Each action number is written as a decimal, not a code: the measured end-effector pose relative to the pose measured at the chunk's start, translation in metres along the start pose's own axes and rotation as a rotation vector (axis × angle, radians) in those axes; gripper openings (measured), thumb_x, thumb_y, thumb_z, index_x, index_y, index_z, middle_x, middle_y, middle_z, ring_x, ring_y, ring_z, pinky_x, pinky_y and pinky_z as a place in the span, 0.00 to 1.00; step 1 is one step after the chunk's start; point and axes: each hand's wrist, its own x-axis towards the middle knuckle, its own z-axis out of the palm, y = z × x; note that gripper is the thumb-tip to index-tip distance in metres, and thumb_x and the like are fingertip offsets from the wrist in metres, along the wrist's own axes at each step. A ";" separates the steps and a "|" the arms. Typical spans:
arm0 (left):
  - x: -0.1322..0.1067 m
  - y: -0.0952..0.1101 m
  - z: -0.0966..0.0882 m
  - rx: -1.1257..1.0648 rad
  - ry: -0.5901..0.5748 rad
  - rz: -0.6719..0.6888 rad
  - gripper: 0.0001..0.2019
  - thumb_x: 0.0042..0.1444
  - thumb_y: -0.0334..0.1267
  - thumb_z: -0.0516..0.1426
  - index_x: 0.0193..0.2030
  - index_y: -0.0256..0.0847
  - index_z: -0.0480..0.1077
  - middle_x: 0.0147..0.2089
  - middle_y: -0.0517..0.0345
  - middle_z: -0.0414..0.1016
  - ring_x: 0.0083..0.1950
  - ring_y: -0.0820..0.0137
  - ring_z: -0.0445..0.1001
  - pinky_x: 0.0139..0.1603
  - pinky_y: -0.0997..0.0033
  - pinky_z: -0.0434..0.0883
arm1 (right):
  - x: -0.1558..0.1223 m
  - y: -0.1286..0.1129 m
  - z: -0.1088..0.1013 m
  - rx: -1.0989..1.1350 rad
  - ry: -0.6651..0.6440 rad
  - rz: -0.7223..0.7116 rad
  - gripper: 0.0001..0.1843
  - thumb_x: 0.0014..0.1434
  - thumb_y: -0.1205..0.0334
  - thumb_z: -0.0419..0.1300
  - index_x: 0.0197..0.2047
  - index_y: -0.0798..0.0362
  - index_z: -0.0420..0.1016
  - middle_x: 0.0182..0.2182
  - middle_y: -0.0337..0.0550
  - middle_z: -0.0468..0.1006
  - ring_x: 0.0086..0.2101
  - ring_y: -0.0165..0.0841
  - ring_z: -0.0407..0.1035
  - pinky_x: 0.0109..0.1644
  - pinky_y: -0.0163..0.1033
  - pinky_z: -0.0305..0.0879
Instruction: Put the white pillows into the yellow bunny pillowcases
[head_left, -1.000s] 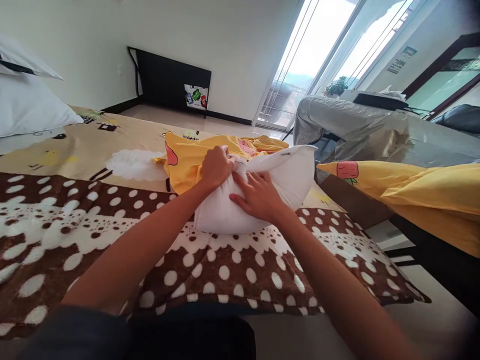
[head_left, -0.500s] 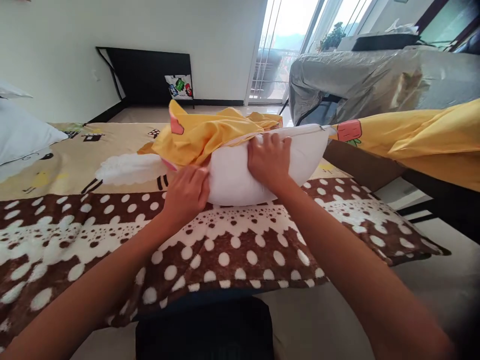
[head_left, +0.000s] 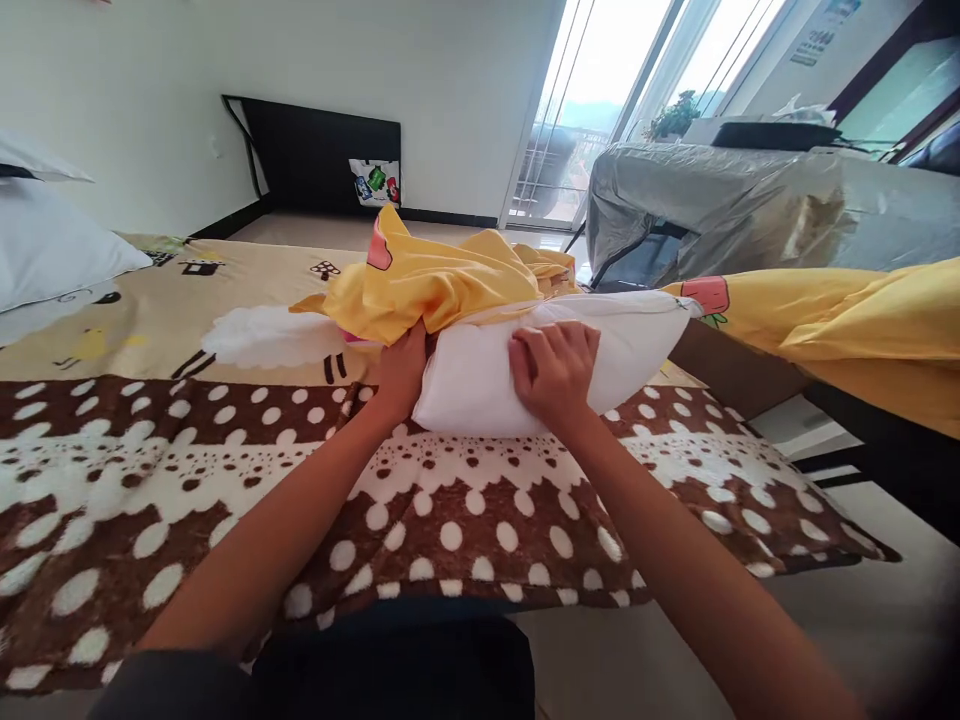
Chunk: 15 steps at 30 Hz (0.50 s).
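Observation:
A white pillow (head_left: 480,385) lies across the bed in front of me, its right corner pointing toward a yellow cloth on that side. Bunched over the pillow's far left part is a yellow pillowcase (head_left: 450,278) with a pink print. My left hand (head_left: 405,365) is at the pillow's left end, its fingers hidden beneath the yellow fabric. On top of the pillow rests my right hand (head_left: 556,372), fingers curled in and closed against the white cover.
The bed has a brown and white dotted blanket (head_left: 480,530) and a beige sheep-print sheet (head_left: 262,335). A white pillow (head_left: 60,245) sits at far left. Yellow fabric (head_left: 847,310) hangs at right. Behind stands a plastic-covered table (head_left: 697,190).
My left hand has gone further forward, its fingers now under the yellow pillowcase. My right hand's fingers have curled in more on the pillow. The view has shifted slightly.

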 end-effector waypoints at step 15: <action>-0.009 -0.002 -0.015 -0.273 0.321 -0.025 0.03 0.52 0.33 0.55 0.29 0.38 0.68 0.26 0.61 0.70 0.28 0.74 0.65 0.31 0.75 0.62 | 0.020 -0.061 0.007 -0.118 -0.407 -0.199 0.28 0.56 0.62 0.55 0.60 0.62 0.59 0.51 0.66 0.67 0.52 0.51 0.60 0.54 0.56 0.51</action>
